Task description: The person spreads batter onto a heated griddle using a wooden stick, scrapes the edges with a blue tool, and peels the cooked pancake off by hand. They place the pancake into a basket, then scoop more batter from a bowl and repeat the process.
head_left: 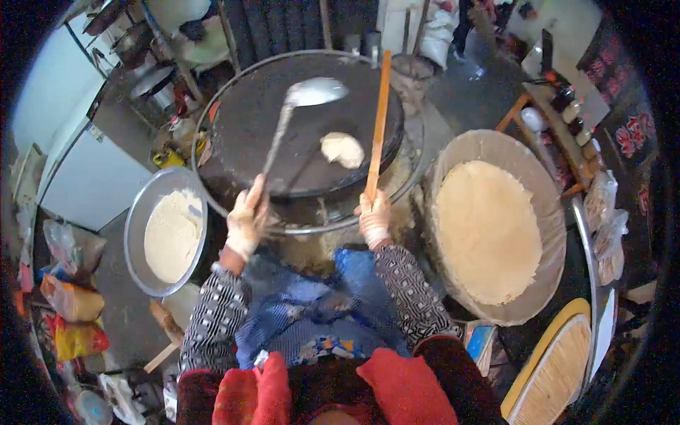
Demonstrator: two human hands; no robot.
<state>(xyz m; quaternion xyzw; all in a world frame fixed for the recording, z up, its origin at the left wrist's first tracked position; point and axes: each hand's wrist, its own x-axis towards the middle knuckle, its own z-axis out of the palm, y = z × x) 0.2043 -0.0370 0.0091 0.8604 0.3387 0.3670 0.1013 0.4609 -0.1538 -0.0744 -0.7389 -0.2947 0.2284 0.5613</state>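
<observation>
My left hand (pixel 248 216), in a pale glove, is closed around the handle of a metal ladle (pixel 315 92), whose bowl is over the dark round griddle (pixel 248 120). My right hand (pixel 375 217), also gloved, grips the lower end of a long wooden stick (pixel 380 127) that slants up over the griddle's right part. Between the two tools a pale lump of batter (pixel 343 149) lies on the griddle. The ladle's bowl is above and left of the lump and apart from it.
A metal bowl (pixel 132 241) of pale batter stands at the left. At the right, a large lined basket (pixel 556 248) holds round, flat, thin sheets. A metal ring (pixel 312 230) surrounds the griddle. An oval brush-like board (pixel 552 368) lies at the lower right.
</observation>
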